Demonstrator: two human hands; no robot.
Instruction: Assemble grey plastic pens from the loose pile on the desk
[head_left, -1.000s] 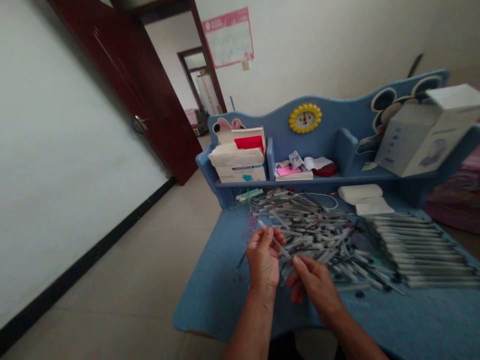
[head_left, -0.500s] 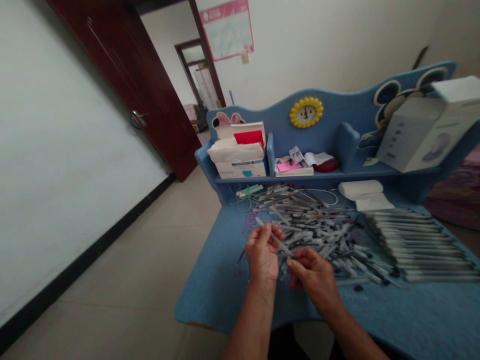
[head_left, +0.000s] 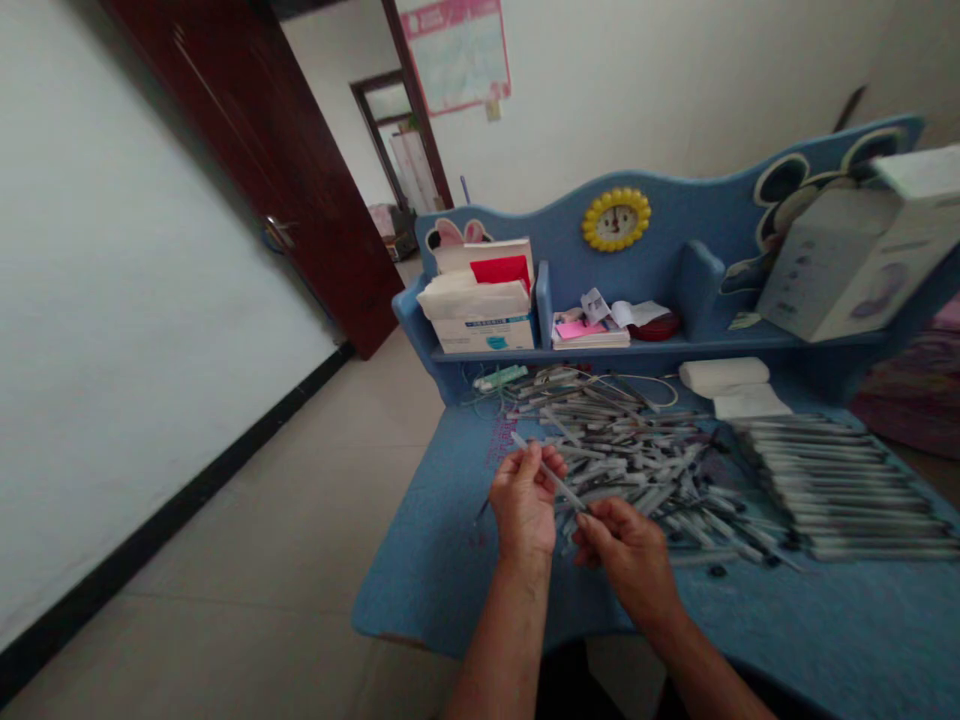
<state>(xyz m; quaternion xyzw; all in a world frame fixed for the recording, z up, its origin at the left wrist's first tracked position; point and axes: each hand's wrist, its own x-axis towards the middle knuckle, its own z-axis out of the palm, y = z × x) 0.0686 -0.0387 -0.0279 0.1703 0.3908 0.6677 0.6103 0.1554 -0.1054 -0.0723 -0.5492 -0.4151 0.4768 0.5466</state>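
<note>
A slim translucent pen [head_left: 560, 484] slants between my two hands above the near part of the desk. My left hand [head_left: 527, 500] is closed around its upper-left part, thumb on top, with the pale tip sticking out past the fingers. At the lower-right end, my right hand [head_left: 626, 555] pinches it between thumb and fingers. Just behind the hands lies a loose heap of pens and pen parts [head_left: 637, 450], grey, clear and black. To the right, finished-looking pens lie side by side in a neat row [head_left: 855, 490].
A blue desk [head_left: 420, 540] carries all this, with a raised shelf [head_left: 480, 375] along its back. On the shelf stand a mask box [head_left: 484, 334], papers [head_left: 589, 335] and a white carton [head_left: 832, 260]. A white paper roll [head_left: 724, 376] lies below. A dark red door [head_left: 300, 180] is at left.
Both hands keep nearly the same hold on the pen. The view has shifted very slightly; the right hand's fingers look a little closer together round the pen's end.
</note>
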